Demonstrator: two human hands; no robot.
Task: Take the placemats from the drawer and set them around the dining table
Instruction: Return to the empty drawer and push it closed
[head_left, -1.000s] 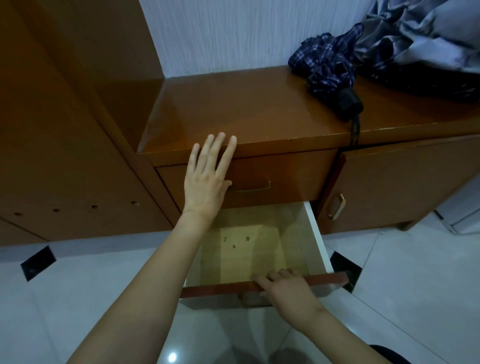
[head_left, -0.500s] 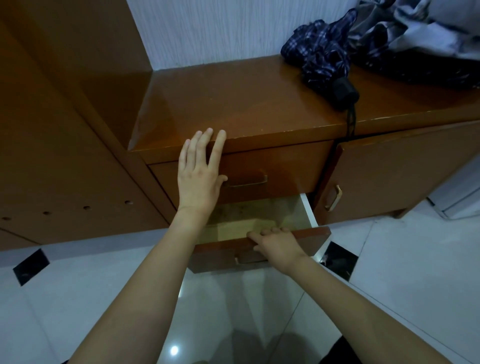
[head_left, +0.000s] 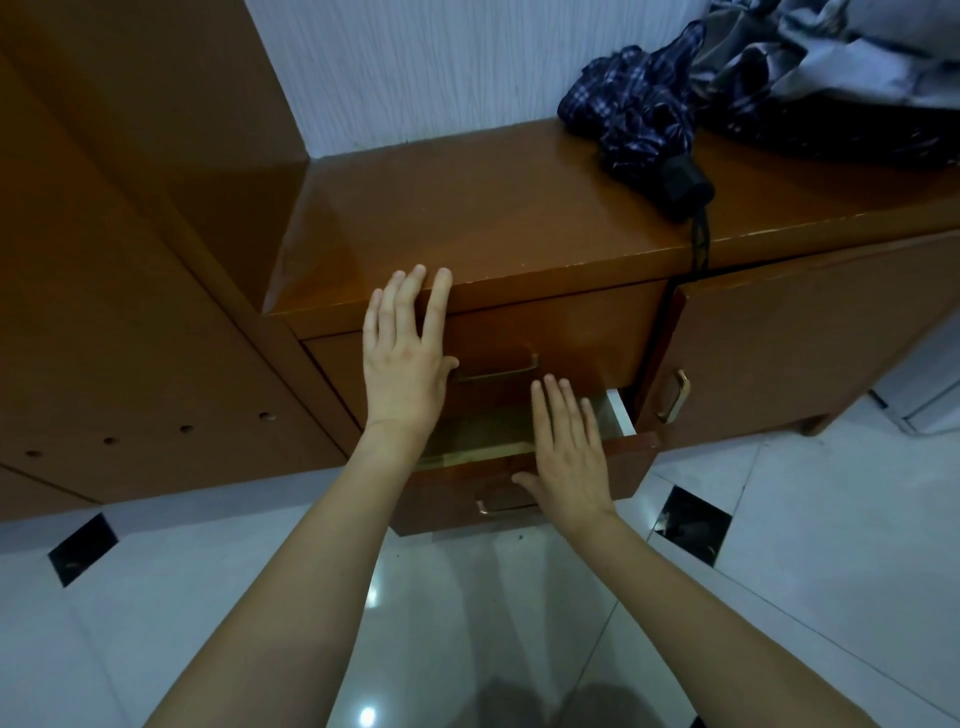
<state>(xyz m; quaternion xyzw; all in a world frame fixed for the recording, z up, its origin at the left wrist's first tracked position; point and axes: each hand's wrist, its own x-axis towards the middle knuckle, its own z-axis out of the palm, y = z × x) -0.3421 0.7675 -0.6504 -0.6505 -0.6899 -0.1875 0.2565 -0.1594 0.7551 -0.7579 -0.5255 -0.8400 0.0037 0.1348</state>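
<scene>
The lower drawer (head_left: 631, 460) of a brown wooden cabinet (head_left: 493, 208) stands only a little way out, showing a narrow strip of bare pale bottom. No placemats are visible. My right hand (head_left: 569, 457) lies flat with fingers spread against the drawer's front and top edge, above its brass handle (head_left: 493, 506). My left hand (head_left: 405, 358) rests flat, fingers up, on the upper drawer (head_left: 571, 338) front, fingertips at the cabinet top's edge. The upper drawer is closed.
A folded checked umbrella (head_left: 639, 119) and dark cloth (head_left: 831, 62) lie on the cabinet top at the right. A cabinet door with a brass handle (head_left: 675, 395) is right of the drawers. A tall wooden panel (head_left: 104, 312) stands left. Glossy white floor tiles (head_left: 779, 597) lie below.
The lower drawer has slid from wide open to nearly closed. My right hand let go of its top edge and now presses flat on the front. My left hand stayed put.
</scene>
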